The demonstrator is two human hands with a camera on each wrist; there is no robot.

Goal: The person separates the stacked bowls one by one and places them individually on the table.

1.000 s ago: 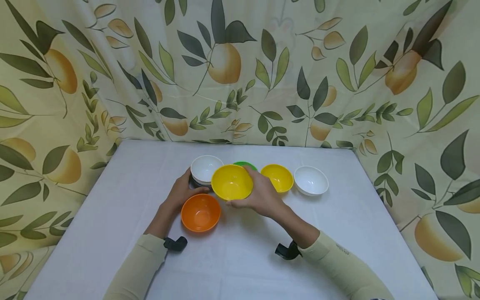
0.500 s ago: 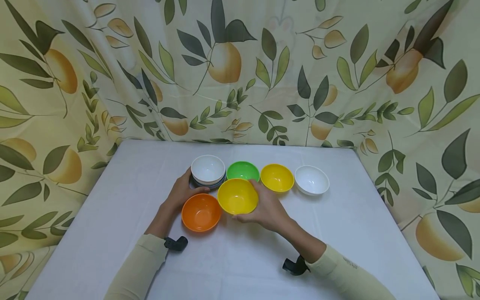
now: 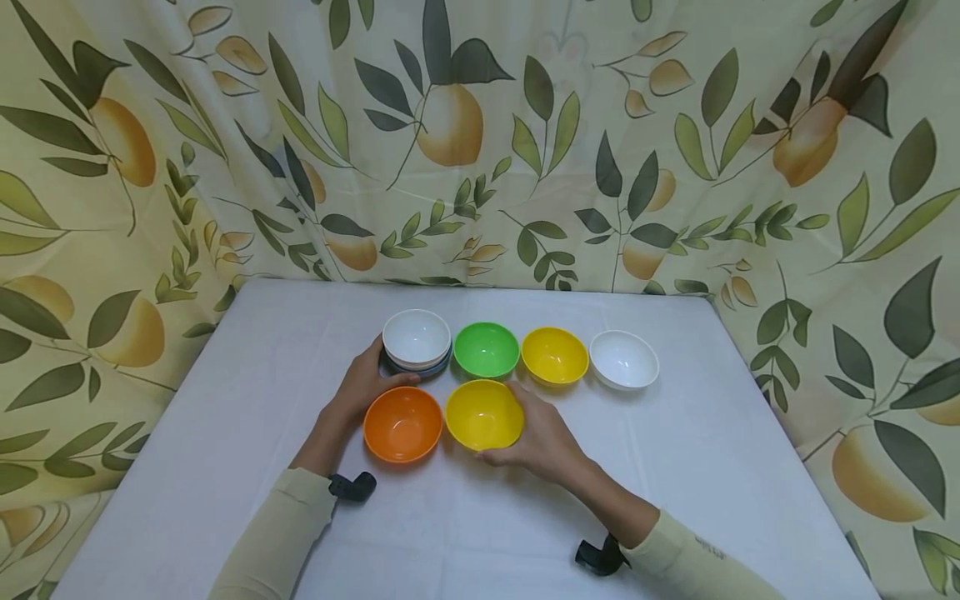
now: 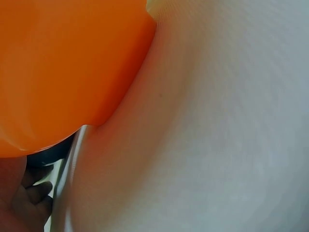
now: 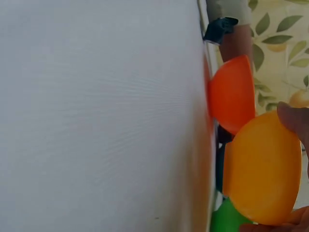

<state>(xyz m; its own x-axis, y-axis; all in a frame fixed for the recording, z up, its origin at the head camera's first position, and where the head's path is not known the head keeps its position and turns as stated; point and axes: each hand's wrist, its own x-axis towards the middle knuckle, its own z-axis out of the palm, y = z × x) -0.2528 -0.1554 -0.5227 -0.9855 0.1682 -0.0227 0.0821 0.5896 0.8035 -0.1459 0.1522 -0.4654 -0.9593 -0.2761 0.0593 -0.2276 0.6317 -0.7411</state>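
My right hand (image 3: 549, 442) grips a yellow bowl (image 3: 483, 415) by its right side, thumb at the near rim. In the right wrist view that yellow bowl (image 5: 264, 169) hangs just off the cloth, mouth up. An orange bowl (image 3: 402, 425) stands immediately to its left. My left hand (image 3: 367, 385) holds the left and near sides of a bowl stack, with a white bowl (image 3: 416, 337) on top and dark bowls (image 3: 431, 369) beneath. Part of the left hand's fingers (image 4: 36, 195) show past the orange bowl (image 4: 67, 72) in the left wrist view.
Behind the held bowl a green bowl (image 3: 486, 350), a second yellow bowl (image 3: 555, 357) and another white bowl (image 3: 624, 361) form a row rightward from the stack. All stand on a white-clothed table (image 3: 712, 467). A fruit-patterned curtain (image 3: 480, 208) hangs behind.
The right hand has brought the yellow bowl down and toward me, rightward from beside the stack to beside the orange bowl, uncovering the green bowl. The left hand stays at the stack.
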